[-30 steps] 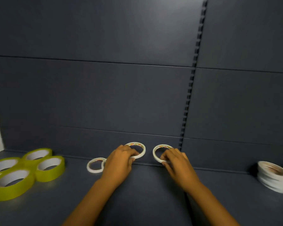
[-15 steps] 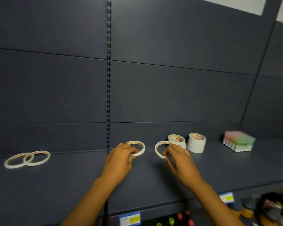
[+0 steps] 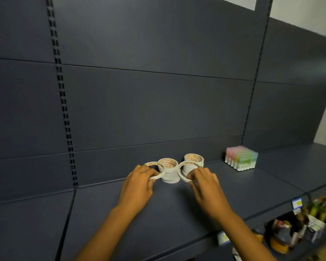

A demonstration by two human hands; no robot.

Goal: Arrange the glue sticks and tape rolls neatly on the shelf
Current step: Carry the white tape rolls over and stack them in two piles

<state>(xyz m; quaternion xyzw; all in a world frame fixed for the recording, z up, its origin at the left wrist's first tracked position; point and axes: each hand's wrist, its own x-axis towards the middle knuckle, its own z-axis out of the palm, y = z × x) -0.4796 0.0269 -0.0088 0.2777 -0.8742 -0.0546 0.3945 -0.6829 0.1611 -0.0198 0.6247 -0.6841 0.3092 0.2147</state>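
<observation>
My left hand (image 3: 139, 182) pinches a thin white tape roll (image 3: 161, 171), held tilted just above the dark shelf (image 3: 177, 213). My right hand (image 3: 205, 182) pinches a second thin white tape roll (image 3: 181, 173) the same way. Right behind the two rolls stand two stacks of white tape rolls with colourful labels, one on the left (image 3: 168, 171) and one on the right (image 3: 194, 160). The held rolls overlap the stacks in view; whether they touch them I cannot tell. A block of pastel glue sticks (image 3: 241, 160) stands further right on the shelf.
A dark back panel (image 3: 158, 100) with a slotted upright (image 3: 64, 110) rises behind the shelf. Price tags (image 3: 296, 203) hang on the shelf's front edge. A lower shelf at the bottom right holds several blurred goods (image 3: 299, 227).
Both hands have carried their thin rolls to the right along the shelf, up to the two stacks. The yellow tape rolls and the loose white rolls on the left have left the view.
</observation>
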